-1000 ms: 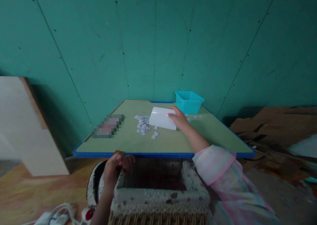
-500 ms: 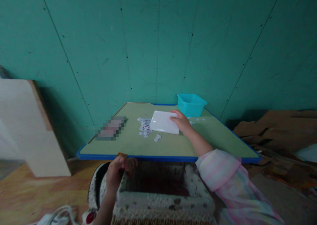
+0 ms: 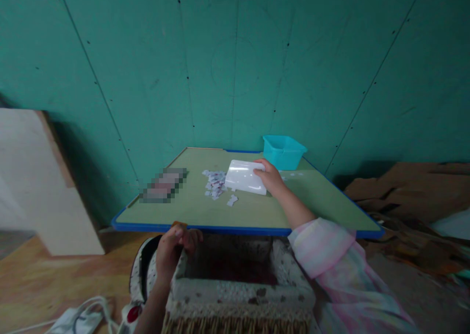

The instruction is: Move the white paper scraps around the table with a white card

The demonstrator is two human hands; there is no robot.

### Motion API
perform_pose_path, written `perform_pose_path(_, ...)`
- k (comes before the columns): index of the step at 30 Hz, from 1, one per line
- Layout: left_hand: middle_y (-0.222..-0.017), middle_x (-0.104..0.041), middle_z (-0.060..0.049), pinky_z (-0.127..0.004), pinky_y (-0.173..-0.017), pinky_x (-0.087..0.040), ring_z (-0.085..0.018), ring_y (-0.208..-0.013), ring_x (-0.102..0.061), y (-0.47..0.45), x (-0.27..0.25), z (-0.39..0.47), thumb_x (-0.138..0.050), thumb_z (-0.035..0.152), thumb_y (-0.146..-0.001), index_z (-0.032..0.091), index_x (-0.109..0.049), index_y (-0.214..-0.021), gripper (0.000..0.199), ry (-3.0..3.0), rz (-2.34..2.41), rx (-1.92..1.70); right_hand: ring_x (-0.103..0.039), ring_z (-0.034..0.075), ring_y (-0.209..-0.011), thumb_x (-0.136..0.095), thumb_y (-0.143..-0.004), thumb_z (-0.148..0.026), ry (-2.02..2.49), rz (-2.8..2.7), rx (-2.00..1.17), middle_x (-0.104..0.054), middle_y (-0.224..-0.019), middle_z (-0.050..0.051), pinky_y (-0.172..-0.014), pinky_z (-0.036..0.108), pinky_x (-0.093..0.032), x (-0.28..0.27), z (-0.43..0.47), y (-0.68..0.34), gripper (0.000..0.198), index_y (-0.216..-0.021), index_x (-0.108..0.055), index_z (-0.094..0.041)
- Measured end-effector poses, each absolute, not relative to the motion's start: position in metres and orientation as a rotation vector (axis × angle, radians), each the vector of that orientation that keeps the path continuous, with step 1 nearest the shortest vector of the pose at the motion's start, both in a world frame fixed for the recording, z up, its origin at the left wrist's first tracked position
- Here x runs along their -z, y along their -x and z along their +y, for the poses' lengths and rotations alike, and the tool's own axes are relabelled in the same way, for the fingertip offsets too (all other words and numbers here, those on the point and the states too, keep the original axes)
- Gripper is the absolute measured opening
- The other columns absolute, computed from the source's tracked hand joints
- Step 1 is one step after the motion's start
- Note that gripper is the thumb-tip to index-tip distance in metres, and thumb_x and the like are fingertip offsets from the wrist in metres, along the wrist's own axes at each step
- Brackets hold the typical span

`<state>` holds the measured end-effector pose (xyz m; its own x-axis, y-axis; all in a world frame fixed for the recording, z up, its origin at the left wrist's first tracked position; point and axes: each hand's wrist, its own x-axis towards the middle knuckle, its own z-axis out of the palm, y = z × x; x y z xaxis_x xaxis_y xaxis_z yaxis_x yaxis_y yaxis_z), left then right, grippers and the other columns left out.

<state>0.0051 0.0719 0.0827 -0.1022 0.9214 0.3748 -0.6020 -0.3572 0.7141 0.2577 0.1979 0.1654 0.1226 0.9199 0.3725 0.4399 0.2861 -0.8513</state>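
Note:
My right hand is closed on the right end of a glossy white sheet, thumb on top. The sheet is slightly bowed, and its left end touches or overlaps a pile of small white paper pieces. One loose paper piece lies in front of the sheet. Low on the left, my left hand has its fingers curled over the back left rim of a fabric-lined wicker basket. A small orange-brown thing shows just behind these fingers; I cannot tell whether they touch it.
The pale green table has a blue edge. A turquoise bin stands at its back right, with a few scraps near it. A blurred-out flat item lies at the left. Cardboard is heaped at right; a white board leans at left.
The white sheet has bowed more, and its left end has shifted slightly against the paper pile. My left hand has stayed at the basket rim. The whole view has shifted a little.

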Motion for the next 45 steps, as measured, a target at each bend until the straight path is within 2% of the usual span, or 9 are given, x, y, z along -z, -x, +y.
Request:
perform_pose_path(6, -0.029, -0.05, 0.001, -0.031, -0.05, -0.044, -0.014, -0.032, -0.045, -0.0049, -0.0843, 0.0702, -0.06, 0.027, -0.074, 0.019, -0.053, -0.042, 0.033, -0.986, 0.498, -1.689, -0.059, 0.02, -0.087, -0.057, -0.066, -0.021, 1.304, -1.509, -0.585, -0.066, -0.089, 0.0, -0.084, 0.034, -0.046, -0.1658, 0.1982, -0.2582, 0.028, -0.093, -0.062, -0.023)
perform_pose_path(15, -0.029, -0.05, 0.0, -0.03, -0.046, -0.039, -0.014, -0.031, -0.044, -0.0035, -0.0839, 0.072, -0.061, 0.029, -0.075, 0.019, -0.055, -0.043, 0.035, -1.035, 0.501, -1.701, -0.059, 0.02, -0.088, -0.056, -0.065, -0.023, 1.284, -1.517, -0.592, -0.066, -0.093, 0.001, -0.083, 0.033, -0.045, -0.166, 0.1972, -0.2568, 0.03, -0.094, -0.063, -0.021)
perform_pose_path(20, -0.031, -0.051, 0.001, -0.03, -0.049, -0.042, -0.014, -0.034, -0.047, -0.0035, -0.0825, 0.071, -0.06, 0.028, -0.077, 0.019, -0.058, -0.045, 0.034, -1.009, 0.465, -1.703, -0.057, 0.019, -0.078, -0.054, -0.063, -0.024, 1.317, -1.512, -0.65, -0.063, -0.082, -0.001, -0.075, 0.031, -0.045, -0.1674, 0.196, -0.2572, 0.029, -0.091, -0.063, -0.022)
perform_pose_path(26, -0.031, -0.053, 0.001, -0.029, -0.049, -0.043, -0.013, -0.033, -0.046, -0.0038, -0.0828, 0.0706, -0.061, 0.028, -0.076, 0.019, -0.06, -0.046, 0.032, -1.019, 0.467, -1.721, -0.056, 0.019, -0.08, -0.054, -0.061, -0.024, 1.289, -1.508, -0.641, -0.064, -0.086, 0.0, -0.076, 0.031, -0.044, -0.1691, 0.1942, -0.2565, 0.031, -0.091, -0.063, -0.021)
perform_pose_path(32, -0.032, -0.053, 0.001, -0.028, -0.049, -0.043, -0.013, -0.035, -0.048, -0.0037, -0.0839, 0.0729, -0.063, 0.028, -0.073, 0.018, -0.06, -0.044, 0.031, -0.993, 0.478, -1.706, -0.054, 0.017, -0.071, -0.054, -0.061, -0.025, 1.261, -1.526, -0.728, -0.06, -0.075, -0.003, -0.064, 0.026, -0.04, -0.1677, 0.1936, -0.2563, 0.031, -0.09, -0.063, -0.022)
perform_pose_path(45, -0.031, -0.054, 0.0, -0.027, -0.051, -0.045, -0.013, -0.036, -0.048, -0.0004, -0.0808, 0.0725, -0.061, 0.032, -0.078, 0.019, -0.061, -0.045, 0.035, -1.054, 0.432, -1.656, -0.053, 0.017, -0.072, -0.054, -0.061, -0.026, 1.222, -1.536, -0.739, -0.059, -0.078, -0.002, -0.065, 0.027, -0.039, -0.1689, 0.1929, -0.2567, 0.031, -0.091, -0.062, -0.021)
